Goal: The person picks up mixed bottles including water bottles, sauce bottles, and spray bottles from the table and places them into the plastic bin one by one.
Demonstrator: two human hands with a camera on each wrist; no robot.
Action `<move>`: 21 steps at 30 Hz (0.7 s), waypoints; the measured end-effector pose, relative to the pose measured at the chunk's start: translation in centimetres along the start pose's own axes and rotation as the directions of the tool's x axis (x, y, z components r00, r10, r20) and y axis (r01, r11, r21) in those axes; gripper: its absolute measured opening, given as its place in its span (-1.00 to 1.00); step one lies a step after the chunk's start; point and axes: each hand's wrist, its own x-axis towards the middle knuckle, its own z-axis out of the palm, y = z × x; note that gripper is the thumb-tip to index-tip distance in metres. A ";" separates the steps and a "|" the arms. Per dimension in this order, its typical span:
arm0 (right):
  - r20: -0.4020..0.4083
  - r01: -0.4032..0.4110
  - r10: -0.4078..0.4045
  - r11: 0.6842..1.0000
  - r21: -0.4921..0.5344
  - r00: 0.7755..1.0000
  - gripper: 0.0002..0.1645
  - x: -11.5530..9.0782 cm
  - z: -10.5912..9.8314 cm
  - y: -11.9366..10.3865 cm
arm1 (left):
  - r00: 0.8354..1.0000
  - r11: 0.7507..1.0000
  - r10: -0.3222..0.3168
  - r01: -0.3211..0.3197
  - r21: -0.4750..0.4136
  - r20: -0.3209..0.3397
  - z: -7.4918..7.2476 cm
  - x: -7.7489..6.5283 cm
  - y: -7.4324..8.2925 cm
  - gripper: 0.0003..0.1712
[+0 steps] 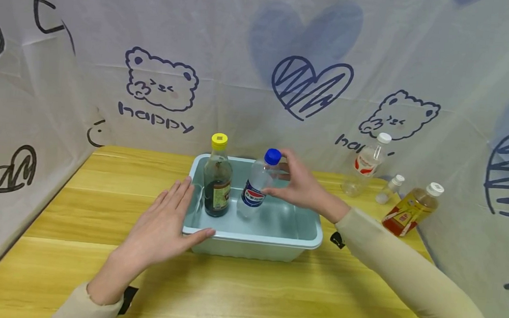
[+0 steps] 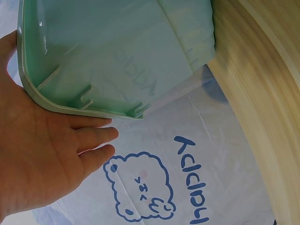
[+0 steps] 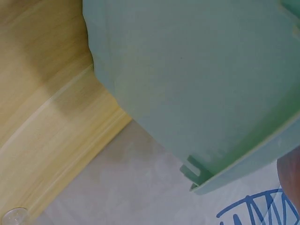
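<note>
A light blue-green plastic bin (image 1: pixel 257 239) stands on the wooden table. Inside its left part is a glass bottle of dark liquid with a yellow cap (image 1: pixel 217 176), upright. My right hand (image 1: pixel 300 184) grips a clear plastic bottle with a blue cap and a blue label (image 1: pixel 253 193), slightly tilted, within the bin; whether its base touches the floor of the bin is hard to tell. My left hand (image 1: pixel 161 229) rests against the bin's left front corner, fingers straight. In the left wrist view that hand (image 2: pixel 47 150) touches the rim from outside. The right wrist view catches only a sliver of hand (image 3: pixel 291 180).
Right of the bin stand a clear bottle with a white cap and red label (image 1: pixel 364 167), a small white-capped bottle (image 1: pixel 388 190) and a bottle of amber drink with a yellow-red label (image 1: pixel 412 211). A printed cloth (image 1: pixel 236 108) hangs behind the table (image 1: pixel 245 296).
</note>
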 end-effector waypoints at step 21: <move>0.047 0.019 -0.016 0.998 -0.053 0.999 0.03 0.6 0.4 1.5 | 1.000 1.000 0.004 -0.004 0.000 -0.005 0.0 -0.1 0.2 0.37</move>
